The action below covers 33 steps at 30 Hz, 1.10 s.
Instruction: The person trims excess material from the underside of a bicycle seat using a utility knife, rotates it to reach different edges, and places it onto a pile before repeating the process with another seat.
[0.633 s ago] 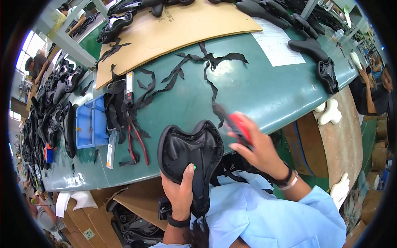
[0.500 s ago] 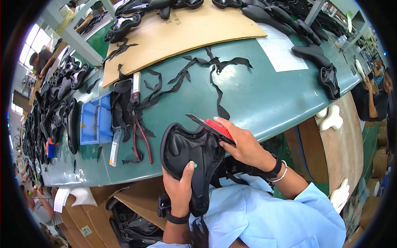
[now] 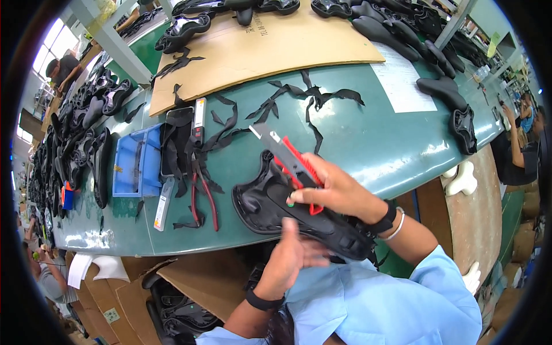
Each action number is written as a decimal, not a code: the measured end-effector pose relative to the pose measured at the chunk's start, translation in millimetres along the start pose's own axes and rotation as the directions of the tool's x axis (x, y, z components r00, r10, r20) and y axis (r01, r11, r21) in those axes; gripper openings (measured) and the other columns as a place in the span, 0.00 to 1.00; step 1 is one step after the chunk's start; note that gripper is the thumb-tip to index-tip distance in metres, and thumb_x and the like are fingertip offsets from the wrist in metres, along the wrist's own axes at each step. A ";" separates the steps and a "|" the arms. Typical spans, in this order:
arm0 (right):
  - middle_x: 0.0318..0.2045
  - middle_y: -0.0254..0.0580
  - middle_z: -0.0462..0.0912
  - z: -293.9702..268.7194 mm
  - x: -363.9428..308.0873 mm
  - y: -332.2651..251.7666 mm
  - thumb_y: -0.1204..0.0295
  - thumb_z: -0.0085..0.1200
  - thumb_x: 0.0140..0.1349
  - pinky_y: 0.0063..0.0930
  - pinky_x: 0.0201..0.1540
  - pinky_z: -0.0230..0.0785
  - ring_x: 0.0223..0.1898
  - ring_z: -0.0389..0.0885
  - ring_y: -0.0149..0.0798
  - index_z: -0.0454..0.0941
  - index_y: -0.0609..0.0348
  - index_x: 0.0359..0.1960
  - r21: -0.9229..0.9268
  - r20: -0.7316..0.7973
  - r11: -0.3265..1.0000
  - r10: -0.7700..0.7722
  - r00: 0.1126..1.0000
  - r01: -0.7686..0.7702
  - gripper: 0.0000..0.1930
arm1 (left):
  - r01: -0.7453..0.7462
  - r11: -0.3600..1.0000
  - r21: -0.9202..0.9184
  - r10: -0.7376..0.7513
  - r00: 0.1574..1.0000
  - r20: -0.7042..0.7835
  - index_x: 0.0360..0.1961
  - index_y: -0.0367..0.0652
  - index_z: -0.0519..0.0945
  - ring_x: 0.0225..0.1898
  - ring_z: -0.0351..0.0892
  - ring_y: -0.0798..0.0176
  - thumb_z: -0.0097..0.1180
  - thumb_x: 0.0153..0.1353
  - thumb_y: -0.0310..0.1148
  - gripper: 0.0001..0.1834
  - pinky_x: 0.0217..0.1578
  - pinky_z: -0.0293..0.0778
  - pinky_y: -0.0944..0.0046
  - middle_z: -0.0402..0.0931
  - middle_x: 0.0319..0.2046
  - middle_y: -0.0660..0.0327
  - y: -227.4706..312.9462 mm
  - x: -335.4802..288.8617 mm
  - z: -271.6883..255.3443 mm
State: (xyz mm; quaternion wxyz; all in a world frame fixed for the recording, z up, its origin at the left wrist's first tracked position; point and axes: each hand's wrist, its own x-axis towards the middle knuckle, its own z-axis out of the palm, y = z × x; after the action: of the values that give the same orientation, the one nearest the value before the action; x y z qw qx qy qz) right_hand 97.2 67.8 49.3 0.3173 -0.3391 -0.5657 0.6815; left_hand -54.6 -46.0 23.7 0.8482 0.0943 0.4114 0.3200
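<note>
A black bicycle saddle (image 3: 260, 206) lies underside up at the near table edge, its wide end to the left and its narrow end toward my blue sleeve. My right hand (image 3: 339, 192) is closed around a red and black utility knife (image 3: 293, 163), its blade pointing up and left above the saddle. Part of the saddle is hidden behind that hand and the knife. Just below the saddle, my left hand (image 3: 290, 253) has its thumb raised apart from its fingers. Those fingers are smeared by motion, and whether they touch the saddle I cannot tell.
Left on the green table (image 3: 345, 141) are a blue bin (image 3: 131, 175), red-handled pliers (image 3: 211, 201) and a blade case (image 3: 164, 204). Black fabric strips (image 3: 313, 95) lie scattered. Cardboard (image 3: 259, 57) lies behind, and saddles (image 3: 75, 144) are heaped at left. A paper sheet (image 3: 408, 86) lies right.
The saddle has swung from upright to lying slanted, narrow end toward the right. My left hand has let go of it and moved right. The knife in my right hand has turned more upright.
</note>
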 end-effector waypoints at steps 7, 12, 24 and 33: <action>0.30 0.29 0.71 -32.7 -4.6 -42.5 0.68 0.65 0.56 0.17 0.33 0.62 0.31 0.68 0.23 0.73 0.59 0.49 -0.420 -0.193 0.906 -0.033 0.981 -0.052 0.21 | -0.392 -0.135 0.910 0.851 0.424 0.309 0.36 0.36 0.78 0.30 0.77 0.57 0.54 0.65 0.35 0.11 0.33 0.72 0.59 0.75 0.29 0.56 60.7 19.2 38.5; 0.33 0.50 0.78 -14.7 -29.7 -38.9 0.68 0.60 0.60 0.31 0.37 0.71 0.32 0.80 0.48 0.68 0.57 0.59 -0.586 -0.257 0.810 -0.163 0.952 -0.020 0.25 | -0.323 -0.159 0.933 0.792 0.523 0.316 0.26 0.38 0.76 0.38 0.71 0.51 0.57 0.60 0.34 0.11 0.39 0.63 0.54 0.70 0.30 0.58 82.5 57.3 18.8; 0.19 0.49 0.75 8.6 -99.1 -7.1 0.68 0.51 0.66 0.48 0.21 0.66 0.19 0.75 0.53 0.55 0.50 0.71 -0.912 -0.187 0.382 -0.059 0.980 -0.151 0.32 | -0.751 0.581 0.313 0.814 0.531 -0.237 0.20 0.44 0.70 0.27 0.62 0.73 0.53 0.68 0.37 0.17 0.33 0.60 0.69 0.66 0.21 0.70 87.5 59.3 4.7; 0.22 0.43 0.77 -39.6 -105.6 -12.7 0.71 0.58 0.62 0.27 0.29 0.69 0.23 0.78 0.37 0.74 0.63 0.49 -0.551 -0.553 0.795 -0.122 0.824 -0.252 0.16 | -0.023 -0.109 0.994 0.644 0.760 0.088 0.49 0.30 0.76 0.43 0.80 0.54 0.72 0.44 0.54 0.41 0.44 0.73 0.58 0.80 0.43 0.50 109.8 27.5 -28.0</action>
State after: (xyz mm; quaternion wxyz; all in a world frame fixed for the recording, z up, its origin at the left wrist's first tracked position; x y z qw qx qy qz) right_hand 190.4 5.7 67.6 0.3200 -0.6273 -0.6203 0.3454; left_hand -114.4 53.6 34.6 0.2916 0.6873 0.6455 0.1607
